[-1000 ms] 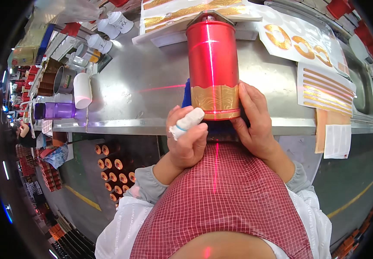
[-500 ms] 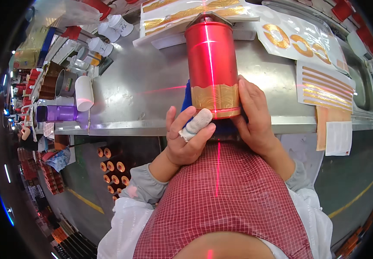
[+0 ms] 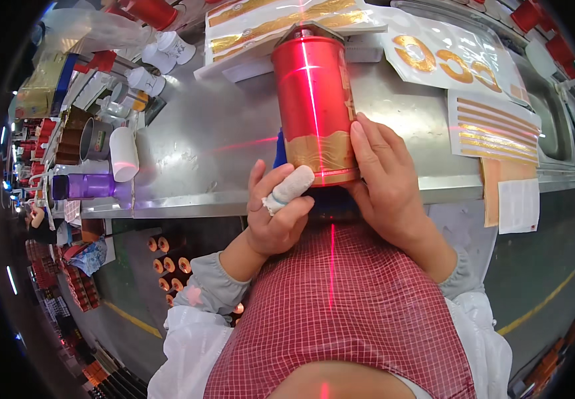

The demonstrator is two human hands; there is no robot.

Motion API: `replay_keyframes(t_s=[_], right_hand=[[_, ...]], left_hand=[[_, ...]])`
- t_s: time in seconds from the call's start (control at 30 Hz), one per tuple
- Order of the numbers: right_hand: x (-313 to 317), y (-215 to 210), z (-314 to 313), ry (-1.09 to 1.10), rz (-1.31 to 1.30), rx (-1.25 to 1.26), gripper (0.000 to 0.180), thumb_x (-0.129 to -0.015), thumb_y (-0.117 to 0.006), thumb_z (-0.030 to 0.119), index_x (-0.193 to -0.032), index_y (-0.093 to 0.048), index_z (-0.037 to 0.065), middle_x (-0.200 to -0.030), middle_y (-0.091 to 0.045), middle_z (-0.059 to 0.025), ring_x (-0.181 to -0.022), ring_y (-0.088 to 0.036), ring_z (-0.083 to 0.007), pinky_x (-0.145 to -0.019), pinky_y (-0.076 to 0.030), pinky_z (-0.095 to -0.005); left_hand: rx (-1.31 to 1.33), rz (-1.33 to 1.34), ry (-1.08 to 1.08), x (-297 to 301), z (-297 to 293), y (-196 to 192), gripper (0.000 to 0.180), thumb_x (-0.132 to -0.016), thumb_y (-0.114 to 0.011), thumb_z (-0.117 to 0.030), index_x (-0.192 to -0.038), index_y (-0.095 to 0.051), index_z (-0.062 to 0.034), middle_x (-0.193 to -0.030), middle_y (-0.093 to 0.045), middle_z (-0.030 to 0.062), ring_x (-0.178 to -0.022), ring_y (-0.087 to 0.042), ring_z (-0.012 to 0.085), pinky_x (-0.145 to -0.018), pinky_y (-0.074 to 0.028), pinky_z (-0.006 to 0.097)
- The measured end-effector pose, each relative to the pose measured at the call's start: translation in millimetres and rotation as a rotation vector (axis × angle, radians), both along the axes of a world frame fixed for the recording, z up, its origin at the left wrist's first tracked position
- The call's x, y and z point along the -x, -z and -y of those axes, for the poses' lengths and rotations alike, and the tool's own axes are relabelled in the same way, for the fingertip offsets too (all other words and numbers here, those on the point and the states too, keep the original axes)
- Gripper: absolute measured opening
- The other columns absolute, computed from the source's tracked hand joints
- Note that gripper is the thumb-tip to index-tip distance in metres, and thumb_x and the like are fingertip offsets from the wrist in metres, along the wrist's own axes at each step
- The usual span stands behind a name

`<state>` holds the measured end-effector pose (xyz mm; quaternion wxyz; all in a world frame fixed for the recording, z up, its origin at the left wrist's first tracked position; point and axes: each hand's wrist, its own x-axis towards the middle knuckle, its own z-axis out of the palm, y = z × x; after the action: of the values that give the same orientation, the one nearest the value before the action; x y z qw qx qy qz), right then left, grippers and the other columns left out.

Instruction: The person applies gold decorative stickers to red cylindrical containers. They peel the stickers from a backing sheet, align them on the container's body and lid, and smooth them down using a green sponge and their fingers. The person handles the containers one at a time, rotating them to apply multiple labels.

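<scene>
A glossy red cylinder [image 3: 301,100] lies lengthwise ahead of me, with a wavy gold band [image 3: 317,154] round its near end. At its far end is a dark angular piece [image 3: 309,30]. A red laser line runs along it. My right hand [image 3: 387,173] presses its fingers along the right side near the band. My left hand [image 3: 276,209] is bent at the near left edge; one finger wears a white wrap [image 3: 291,188] and its tip meets the band. Something blue [image 3: 279,149] shows partly behind the cylinder, mostly hidden.
Gold decal sheets [image 3: 287,30] lie at the back, with more ring-shaped decals [image 3: 444,60] and striped decals [image 3: 497,130] at right. A sink [image 3: 553,123] is at far right. At left stand a white roll [image 3: 124,154], a purple bottle [image 3: 88,186] and white cups [image 3: 146,81].
The cylinder has turned about its length, bringing gold markings into view on its right side. My right hand's fingers have shifted along it. The whole view has moved slightly.
</scene>
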<state>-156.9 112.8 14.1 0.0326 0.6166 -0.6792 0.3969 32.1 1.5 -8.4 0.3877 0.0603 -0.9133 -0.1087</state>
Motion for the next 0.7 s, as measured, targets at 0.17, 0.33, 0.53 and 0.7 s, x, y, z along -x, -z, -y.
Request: replay_keyframes(t_s=[0.17, 0.33, 0.53, 0.7], right_hand=[[6, 5, 2, -0.008, 0.109, 0.027, 0.071, -0.069, -0.075, 0.006, -0.131, -0.044, -0.010, -0.127, -0.053, -0.0271, -0.115, -0.052, -0.0417, -0.096, -0.045, -0.0451], [1, -9, 4, -0.020, -0.014, 0.024, 0.071, -0.067, -0.076, 0.007, -0.130, -0.046, -0.010, -0.126, -0.053, -0.0263, -0.112, -0.053, -0.0422, -0.094, -0.046, -0.0460], [0, -12, 6, 0.015, -0.086, 0.011, 0.078, -0.065, -0.078, 0.008, -0.133, -0.043, -0.008, -0.127, -0.053, -0.0254, -0.113, -0.053, -0.0425, -0.095, -0.046, -0.0454], [4, 2, 5, -0.020, 0.086, 0.064, 0.074, -0.064, -0.078, 0.007, -0.130, -0.046, -0.008, -0.126, -0.053, -0.0265, -0.112, -0.053, -0.0427, -0.094, -0.046, -0.0461]], left_hand=[[-0.025, -0.029, 0.048, 6, 3, -2, 0.018, -0.083, -0.067, -0.008, -0.094, -0.053, -0.0115, -0.108, -0.064, 0.0159, -0.111, -0.057, 0.0354, -0.107, -0.031, 0.058], [-0.025, -0.020, 0.021, 5, 3, -2, 0.019, -0.083, -0.067, -0.009, -0.094, -0.052, -0.0121, -0.105, -0.065, 0.0148, -0.109, -0.058, 0.0332, -0.107, -0.031, 0.058], [-0.040, -0.050, 0.051, 15, 1, -8, 0.020, -0.083, -0.068, -0.009, -0.094, -0.052, -0.0129, -0.106, -0.065, 0.0140, -0.106, -0.058, 0.0309, -0.107, -0.032, 0.058], [-0.035, -0.063, 0.021, 11, -2, -6, 0.019, -0.082, -0.068, -0.009, -0.094, -0.053, -0.0133, -0.106, -0.065, 0.0134, -0.107, -0.058, 0.0307, -0.107, -0.032, 0.058]])
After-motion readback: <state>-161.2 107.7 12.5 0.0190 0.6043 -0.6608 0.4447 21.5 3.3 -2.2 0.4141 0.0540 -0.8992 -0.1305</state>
